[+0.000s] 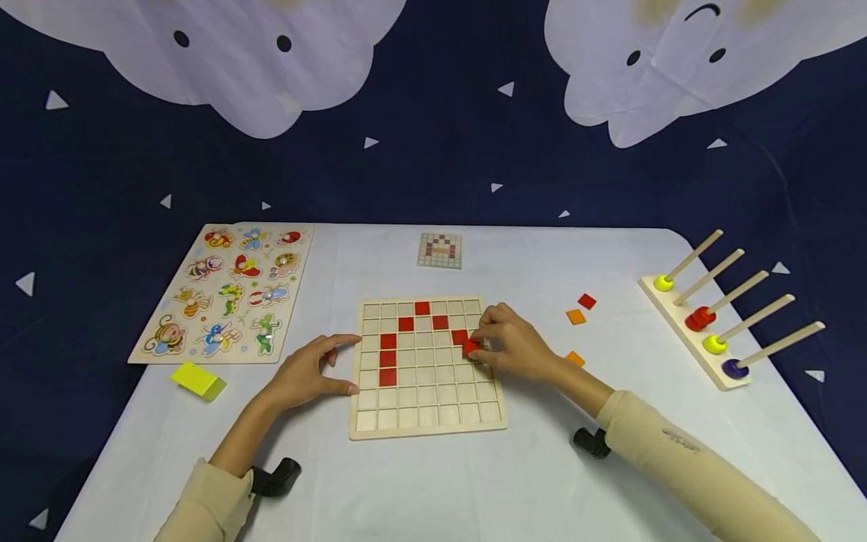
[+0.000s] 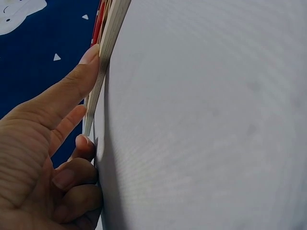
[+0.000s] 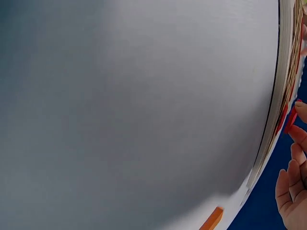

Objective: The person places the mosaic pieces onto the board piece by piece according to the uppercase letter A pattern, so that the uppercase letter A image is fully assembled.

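A wooden grid board (image 1: 428, 433) lies flat on the white table, with several red square tiles (image 1: 388, 359) set in its cells. My right hand (image 1: 511, 342) pinches another red tile (image 1: 470, 348) between thumb and fingertip over the board's right side, close to a placed red tile (image 1: 459, 336). In the right wrist view, the pinched tile (image 3: 290, 119) stands tilted just off the board's surface. My left hand (image 1: 308, 376) touches the board's left edge with thumb and index finger spread apart. In the left wrist view, the thumb (image 2: 72, 88) rests against that edge while the lower fingers bend loosely.
Behind the board lies a small pattern card (image 1: 440, 251). To the right are a loose red tile (image 1: 586, 302), orange tiles (image 1: 576, 317) and a peg stacker (image 1: 704, 331) with coloured beads. At left are an insect picture puzzle (image 1: 226, 293) and a yellow block (image 1: 198, 381).
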A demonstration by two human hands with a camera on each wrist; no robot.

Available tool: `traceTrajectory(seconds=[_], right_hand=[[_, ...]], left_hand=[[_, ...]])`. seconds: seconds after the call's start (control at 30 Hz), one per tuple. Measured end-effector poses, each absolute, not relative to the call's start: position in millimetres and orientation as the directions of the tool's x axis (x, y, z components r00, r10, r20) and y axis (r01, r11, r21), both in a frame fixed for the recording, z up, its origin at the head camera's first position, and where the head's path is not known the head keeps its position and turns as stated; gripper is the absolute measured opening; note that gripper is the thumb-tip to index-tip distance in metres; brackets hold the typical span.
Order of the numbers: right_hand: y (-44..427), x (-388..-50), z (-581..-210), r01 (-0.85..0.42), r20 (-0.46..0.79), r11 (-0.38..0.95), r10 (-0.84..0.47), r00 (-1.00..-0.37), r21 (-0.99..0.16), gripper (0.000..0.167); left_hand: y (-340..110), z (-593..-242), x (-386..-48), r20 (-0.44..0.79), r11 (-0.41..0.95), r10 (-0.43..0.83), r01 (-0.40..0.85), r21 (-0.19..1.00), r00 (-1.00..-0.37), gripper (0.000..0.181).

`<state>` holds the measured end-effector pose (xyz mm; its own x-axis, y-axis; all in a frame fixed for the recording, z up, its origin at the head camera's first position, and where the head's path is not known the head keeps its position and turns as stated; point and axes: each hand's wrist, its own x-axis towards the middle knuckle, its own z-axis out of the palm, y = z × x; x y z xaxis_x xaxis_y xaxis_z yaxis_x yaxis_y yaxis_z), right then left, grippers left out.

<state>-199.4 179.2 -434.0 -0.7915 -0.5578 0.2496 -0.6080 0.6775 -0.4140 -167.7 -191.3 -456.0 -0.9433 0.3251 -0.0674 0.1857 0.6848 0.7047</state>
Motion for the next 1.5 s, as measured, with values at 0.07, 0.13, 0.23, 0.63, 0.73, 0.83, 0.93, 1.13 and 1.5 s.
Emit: traceTrajectory(seconds=[0.07, 0.13, 0.23, 0.63, 0.73, 0.83, 0.93, 1.13, 1.5], right_hand=[[176, -199, -434, -0.623, 0.254, 0.672, -0.572, -0.78, -0.4, 0.023], [173, -198, -434, -0.635, 0.256, 0.668, -0.583, -0.771, -0.389, 0.024], [171, -197, -434, -0.645, 0.253, 0.663, -0.597, -0.761, -0.38, 0.021], [171, -198, -435, -0.625, 0.226, 0.66, -0.591, -0.775, -0.417, 0.012], [171, -196, -435, -0.619, 0.22, 0.669, -0.586, -0.78, -0.411, 0.016], [172, -195, -434, -0.603, 0.22, 0.685, -0.567, -0.794, -0.409, 0.022], [176, -194, -430, -0.586, 0.238, 0.691, -0.54, -0.808, -0.424, 0.025], [209, -205, -421, -0.536, 0.293, 0.71, -0.449, -0.844, -0.457, 0.024], [296, -240, -423, -0.329, 0.253, 0.84, -0.237, -0.938, -0.431, 0.025]], left_hand=[[-191, -456, -168, -0.07, 0.684, 0.325, 0.183, 0.706, -0.943, 0.08], [-190, -455, -169, -0.074, 0.683, 0.324, 0.179, 0.708, -0.943, 0.081], [-189, -454, -169, -0.076, 0.682, 0.324, 0.177, 0.709, -0.943, 0.08], [-188, -451, -169, -0.069, 0.683, 0.327, 0.185, 0.707, -0.942, 0.08], [-188, -453, -169, -0.068, 0.68, 0.328, 0.185, 0.71, -0.942, 0.08], [-189, -454, -169, -0.066, 0.678, 0.328, 0.187, 0.711, -0.942, 0.08], [-189, -455, -168, -0.062, 0.674, 0.331, 0.19, 0.714, -0.942, 0.08], [-191, -455, -168, -0.06, 0.682, 0.33, 0.194, 0.705, -0.942, 0.08], [-191, -455, -167, -0.051, 0.681, 0.328, 0.199, 0.704, -0.943, 0.079]])
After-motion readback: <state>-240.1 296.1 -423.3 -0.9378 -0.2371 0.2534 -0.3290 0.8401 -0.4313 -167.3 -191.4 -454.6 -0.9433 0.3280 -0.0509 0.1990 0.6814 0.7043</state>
